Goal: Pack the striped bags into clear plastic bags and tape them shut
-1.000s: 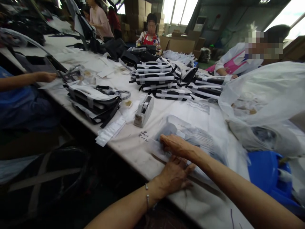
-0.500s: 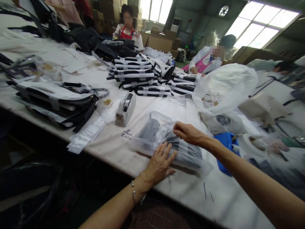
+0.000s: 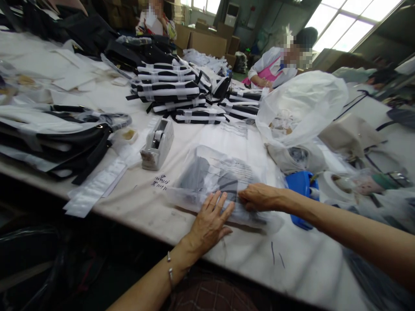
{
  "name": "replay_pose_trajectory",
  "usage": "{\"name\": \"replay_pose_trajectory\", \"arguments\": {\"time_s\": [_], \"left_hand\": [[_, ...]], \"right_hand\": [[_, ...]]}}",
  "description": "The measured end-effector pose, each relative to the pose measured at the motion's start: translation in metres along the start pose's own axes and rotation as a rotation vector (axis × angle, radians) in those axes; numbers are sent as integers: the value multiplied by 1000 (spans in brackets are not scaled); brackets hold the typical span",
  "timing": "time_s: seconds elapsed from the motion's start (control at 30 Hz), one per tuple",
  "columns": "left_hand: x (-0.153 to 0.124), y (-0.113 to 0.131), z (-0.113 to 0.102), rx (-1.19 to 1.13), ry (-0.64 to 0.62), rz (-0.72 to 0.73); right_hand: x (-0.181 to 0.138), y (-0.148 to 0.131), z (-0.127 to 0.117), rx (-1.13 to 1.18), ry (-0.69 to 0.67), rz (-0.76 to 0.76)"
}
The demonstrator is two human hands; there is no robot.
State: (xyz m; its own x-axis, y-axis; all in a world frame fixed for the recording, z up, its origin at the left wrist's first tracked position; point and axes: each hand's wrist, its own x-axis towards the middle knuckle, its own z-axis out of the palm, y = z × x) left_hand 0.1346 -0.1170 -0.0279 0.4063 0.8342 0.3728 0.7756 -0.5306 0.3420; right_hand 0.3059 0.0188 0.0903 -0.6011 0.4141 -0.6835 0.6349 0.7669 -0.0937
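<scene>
A clear plastic bag (image 3: 210, 175) with a dark folded item inside lies flat on the white table (image 3: 181, 216) in front of me. My left hand (image 3: 209, 222) presses flat on the bag's near edge, fingers spread. My right hand (image 3: 259, 197) rests on the bag's right part, fingers curled down against the plastic. A silver bracelet sits on my left wrist.
A tape dispenser (image 3: 157, 144) stands left of the bag. Black-and-white strapped bags (image 3: 181, 93) are stacked behind it, more black bags (image 3: 55, 136) at left. A large white plastic sack (image 3: 301, 108) and a blue object (image 3: 300, 183) lie at right. Other people sit across the table.
My right hand has come down and toward me along the bag, now beside my left hand. The view has shifted to the right and the bag lies flatter.
</scene>
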Motion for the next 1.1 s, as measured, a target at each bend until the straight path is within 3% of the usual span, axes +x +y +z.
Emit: {"name": "replay_pose_trajectory", "arguments": {"time_s": [0.23, 0.4, 0.53, 0.6, 0.77, 0.97, 1.1], "left_hand": [[0, -1, 1, 5, -14, 2], [1, 0, 1, 9, -5, 2], [1, 0, -1, 12, -6, 2], [1, 0, -1, 15, -2, 5], [2, 0, -1, 23, -15, 6], [2, 1, -1, 26, -50, -6], [2, 1, -1, 22, -48, -10]], "right_hand": [[13, 7, -10, -21, -11, 19], [-14, 17, -17, 34, 94, 114], [-43, 2, -7, 256, -23, -12], [-48, -5, 0, 263, -84, -40], [-27, 0, 6, 115, -63, -45], [5, 15, 0, -42, -7, -169], [21, 20, -3, -88, -4, -115]]}}
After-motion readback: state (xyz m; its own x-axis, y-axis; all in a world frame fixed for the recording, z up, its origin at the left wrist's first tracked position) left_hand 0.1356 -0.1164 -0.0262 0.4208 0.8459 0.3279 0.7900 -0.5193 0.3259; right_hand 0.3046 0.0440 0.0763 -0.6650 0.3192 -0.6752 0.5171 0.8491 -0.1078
